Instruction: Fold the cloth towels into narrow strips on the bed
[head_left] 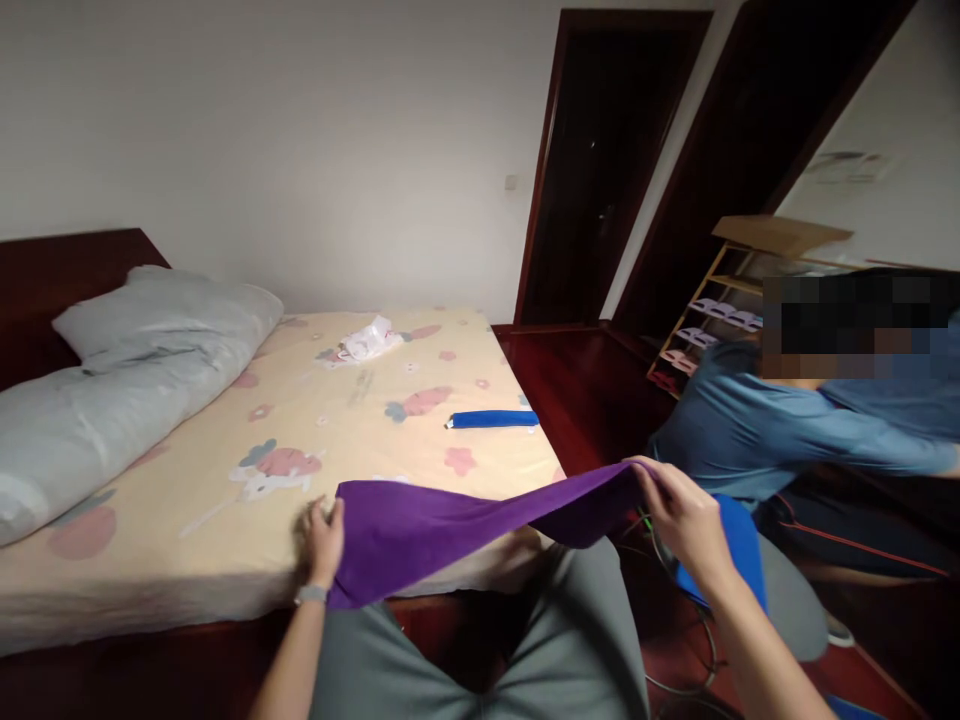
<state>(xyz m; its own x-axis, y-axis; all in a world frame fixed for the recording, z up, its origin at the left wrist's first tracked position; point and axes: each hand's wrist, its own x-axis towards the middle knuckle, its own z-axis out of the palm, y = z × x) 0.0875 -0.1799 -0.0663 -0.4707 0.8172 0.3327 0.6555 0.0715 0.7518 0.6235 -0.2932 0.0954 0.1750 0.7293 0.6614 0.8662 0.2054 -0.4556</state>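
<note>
A purple cloth (405,540) is stretched above my lap, between both hands and in front of the bed's near edge. My left hand (324,540) pinches its left end near the upper corner. At the other end, my right hand (679,510) grips the raised upper corner, and the cloth twists and sags a little toward it. Beyond the cloth, a narrow folded blue cloth (493,419) lies on the bed near its right edge. Another blue cloth (731,555) rests on a grey rounded seat to the right of my right hand.
The bed (300,500) has a patterned sheet, with a crumpled white plastic bag (371,340) and a grey quilt (150,380) on it. At the right, a person in a blue shirt (750,420) leans sideways near a shoe rack (705,320). A cable (709,640) loops on the floor.
</note>
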